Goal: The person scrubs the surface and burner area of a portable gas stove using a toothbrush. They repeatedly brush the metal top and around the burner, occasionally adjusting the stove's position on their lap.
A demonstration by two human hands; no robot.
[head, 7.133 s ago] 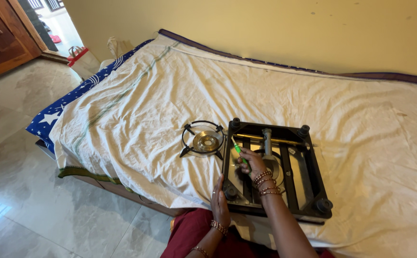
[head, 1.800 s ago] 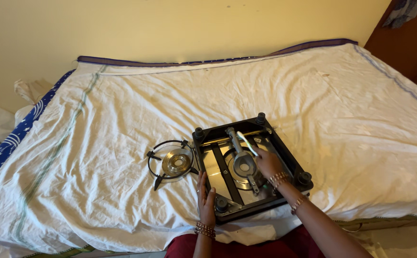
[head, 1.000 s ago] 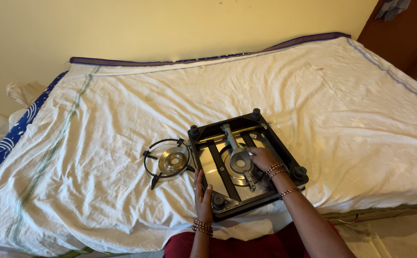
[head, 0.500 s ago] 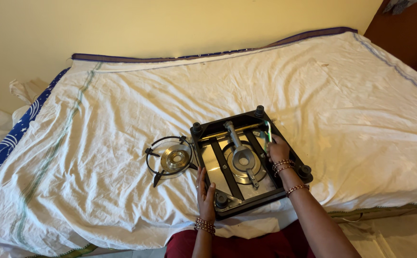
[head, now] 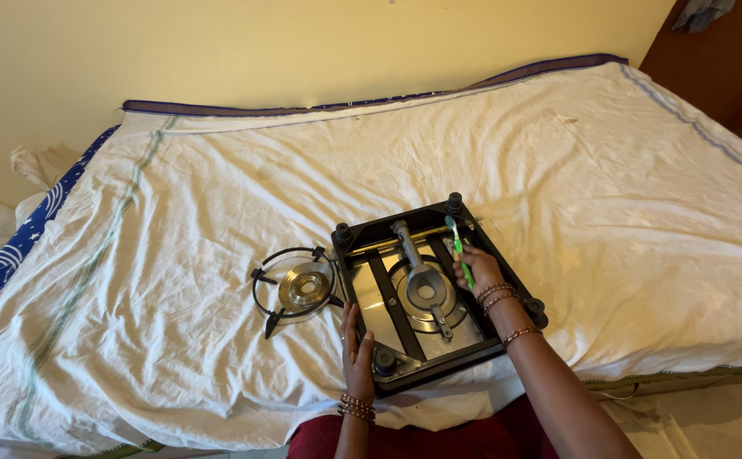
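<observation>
My right hand (head: 478, 268) is closed around a green toothbrush (head: 459, 249), fingers wrapped on the handle, so the bristled head points away from me toward twelve o'clock and reaches the far rail of the stove (head: 434, 293). The stove lies upside down on the white sheet (head: 218, 204), its black frame and round feet facing up, which leaves the pipe (head: 411, 255) and the burner cup (head: 424, 293) open to the brush. My left hand (head: 357, 353) rests flat at the stove's seven o'clock corner, fingers straight and together, pressing against the frame edge; I judge this keeps the body from sliding on the soft bedding while I scrub. I think the bristles touch the metal near the one o'clock corner, though the view is too small to be sure. At nine o'clock from the stove, just beside it, sits the pan stand (head: 296, 287) with a burner ring inside, set apart so it stays out of the way.
</observation>
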